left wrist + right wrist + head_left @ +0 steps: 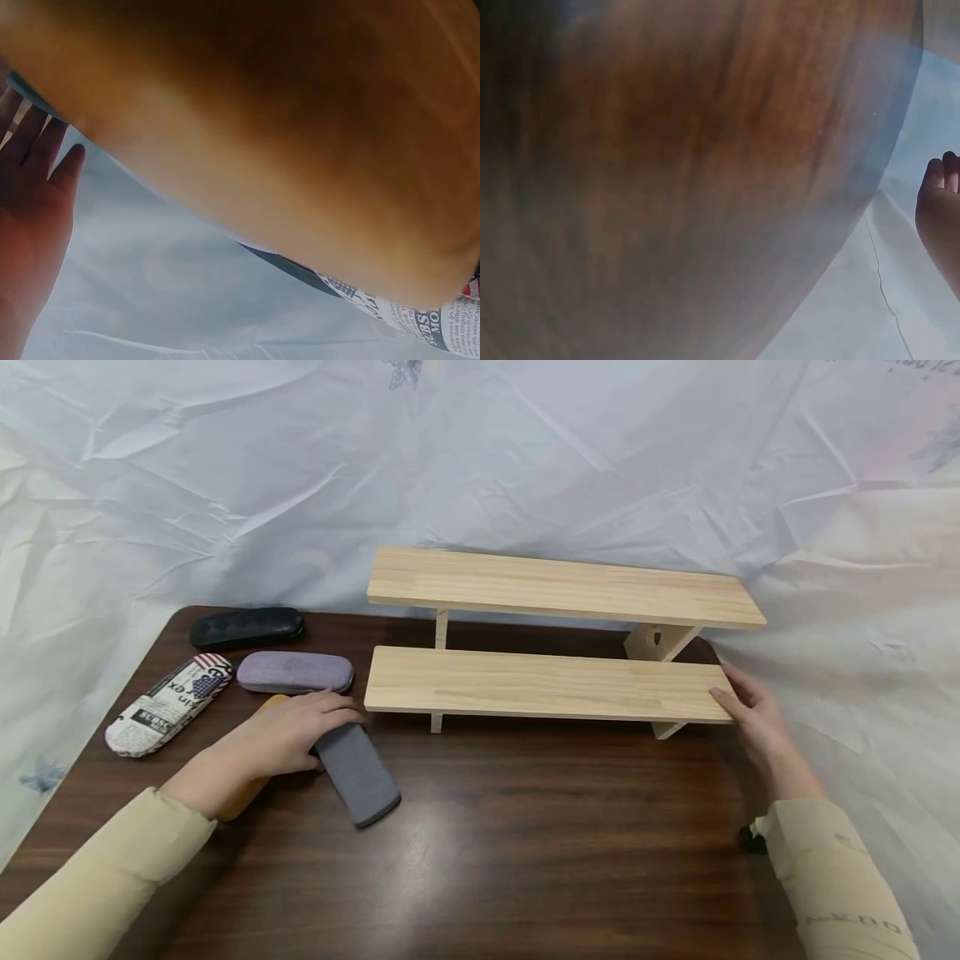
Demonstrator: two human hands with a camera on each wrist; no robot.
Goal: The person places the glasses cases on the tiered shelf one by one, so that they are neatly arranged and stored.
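My left hand (303, 735) grips the far end of a grey glasses case (358, 777), which slants toward the table's middle. Under that hand and forearm lies an orange-brown case (243, 797), mostly hidden. In the left wrist view the hand (34, 187) shows at the left edge, beside a large brown blur. My right hand (761, 727) holds the right end of the lower board of a two-tier wooden shelf (547, 685), thumb on the board. The right wrist view has only part of the hand (941, 214), with blurred brown surface filling most of the frame.
Left of the shelf lie a purple glasses case (294, 672), a black glasses case (246, 627) and a newspaper-print case (168, 706). The dark wooden table (525, 843) has rounded back corners. Pale, wrinkled cloth (480, 460) hangs behind it.
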